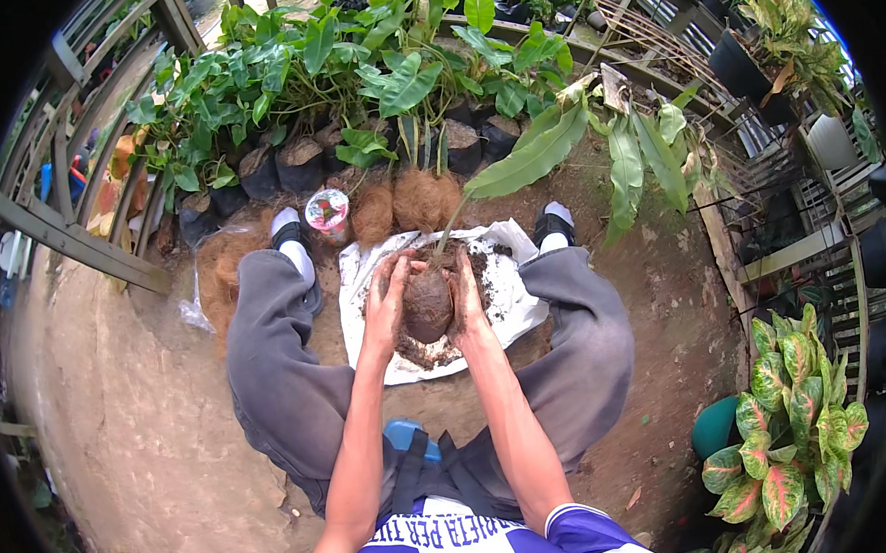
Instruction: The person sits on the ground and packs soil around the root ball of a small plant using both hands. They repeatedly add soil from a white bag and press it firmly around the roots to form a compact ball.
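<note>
A rounded root ball of soil and fibre [427, 305] is cupped between my two soil-stained hands. My left hand [387, 298] presses on its left side and my right hand [468, 290] on its right side. From its top a stalk rises to one long green leaf [530, 155] that leans to the right. Below lies a white plastic sheet [516, 303] strewn with dark soil. Beyond the sheet rest bundles of brown coconut fibre [425, 198], with a printed plastic cup [328, 211] to their left.
My legs bend around both sides of the sheet. Potted plants in black bags [300, 166] line the far side. A clear bag of fibre [221, 277] lies by the left foot. Wooden fencing [80, 239] stands left; a pink-and-green leafy plant [781, 424] stands at lower right.
</note>
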{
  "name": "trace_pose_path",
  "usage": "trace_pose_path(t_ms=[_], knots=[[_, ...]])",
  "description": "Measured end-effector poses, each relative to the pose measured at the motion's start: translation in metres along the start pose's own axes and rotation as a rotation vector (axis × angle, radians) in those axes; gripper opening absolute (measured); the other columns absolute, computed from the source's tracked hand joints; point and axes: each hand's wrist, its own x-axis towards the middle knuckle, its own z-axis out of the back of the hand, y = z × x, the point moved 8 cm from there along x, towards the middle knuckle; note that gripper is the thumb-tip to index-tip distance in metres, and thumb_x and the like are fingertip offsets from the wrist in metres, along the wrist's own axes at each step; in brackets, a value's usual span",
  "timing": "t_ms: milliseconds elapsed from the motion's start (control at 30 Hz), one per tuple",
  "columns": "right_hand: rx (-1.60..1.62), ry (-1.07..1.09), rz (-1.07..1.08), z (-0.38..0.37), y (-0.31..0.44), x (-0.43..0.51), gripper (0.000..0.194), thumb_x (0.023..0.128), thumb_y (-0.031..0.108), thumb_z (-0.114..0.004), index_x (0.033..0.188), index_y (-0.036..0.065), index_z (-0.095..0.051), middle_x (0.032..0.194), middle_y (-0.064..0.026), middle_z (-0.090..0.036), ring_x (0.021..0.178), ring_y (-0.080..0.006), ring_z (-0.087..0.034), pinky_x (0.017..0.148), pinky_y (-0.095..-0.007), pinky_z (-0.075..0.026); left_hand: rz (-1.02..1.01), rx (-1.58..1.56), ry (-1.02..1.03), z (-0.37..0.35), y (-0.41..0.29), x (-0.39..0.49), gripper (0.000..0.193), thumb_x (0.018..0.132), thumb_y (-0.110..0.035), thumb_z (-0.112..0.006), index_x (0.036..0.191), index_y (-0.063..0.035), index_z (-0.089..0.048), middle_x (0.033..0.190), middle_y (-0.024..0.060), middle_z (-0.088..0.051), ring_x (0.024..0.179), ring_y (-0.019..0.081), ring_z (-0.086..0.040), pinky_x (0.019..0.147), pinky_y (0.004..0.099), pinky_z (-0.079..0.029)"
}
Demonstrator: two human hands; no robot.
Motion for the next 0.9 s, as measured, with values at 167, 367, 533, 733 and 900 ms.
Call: trace_pose_path(t_ms=[167, 367, 533, 733, 900], knots=[[-0.133, -0.108, 0.085, 0.002, 0.0, -0.008, 0.071, 0.095, 0.069, -0.035, 0.131, 0.01, -0.055, 0.133, -0.0083, -0.053, 0.116, -0.0203, -0.054, 0.097, -0.0405, -0.045, -0.263, 0.468, 0.1, -0.02, -0.018, -0.004, 0.045, 0.084, -0.038, -0.07, 0.109, -0.0011, -0.068, 0.13, 0.0193, -0.053, 0.127, 0.0356, -0.044, 0.109, 0.0468, -0.031], [-0.062, -0.094, 0.193, -0.004, 0.011, -0.006, 0.075, 0.093, 0.072, -0.036, 0.141, 0.015, -0.04, 0.121, -0.0089, -0.055, 0.109, -0.0239, -0.057, 0.092, -0.0412, -0.049, -0.32, 0.389, 0.098, -0.024, -0.016, -0.011, 0.039, 0.081, -0.031, -0.075, 0.103, 0.001, -0.071, 0.112, 0.0231, -0.065, 0.116, 0.0317, -0.058, 0.099, 0.0375, -0.044], [-0.224, -0.096, 0.212, 0.0, 0.014, -0.004, 0.069, 0.093, 0.069, -0.041, 0.141, 0.019, -0.041, 0.123, -0.0126, -0.052, 0.114, -0.0276, -0.053, 0.092, -0.045, -0.047, 0.006, -0.212, -0.272, 0.017, 0.023, -0.003, 0.038, 0.09, -0.037, -0.067, 0.082, -0.0001, -0.065, 0.076, 0.0076, -0.066, 0.064, 0.015, -0.059, 0.063, 0.0306, -0.049], [-0.548, 0.004, 0.305, -0.007, -0.003, 0.004, 0.066, 0.096, 0.059, -0.046, 0.125, 0.0, -0.058, 0.121, -0.0107, -0.063, 0.113, -0.0203, -0.058, 0.1, -0.0367, -0.044, 0.036, -0.295, -0.261, 0.023, 0.008, 0.002, 0.036, 0.094, -0.036, -0.059, 0.112, -0.0045, -0.061, 0.103, 0.0063, -0.062, 0.094, 0.0162, -0.06, 0.087, 0.0307, -0.047], [0.149, -0.001, 0.069, 0.002, -0.019, 0.018, 0.071, 0.095, 0.067, -0.034, 0.115, 0.006, -0.062, 0.102, -0.0104, -0.068, 0.092, -0.0231, -0.066, 0.084, -0.0391, -0.054, -0.196, 0.232, 0.0, -0.004, -0.027, -0.005, 0.047, 0.088, -0.025, -0.072, 0.126, -0.0009, -0.059, 0.117, 0.0131, -0.063, 0.107, 0.0193, -0.058, 0.097, 0.0325, -0.044]])
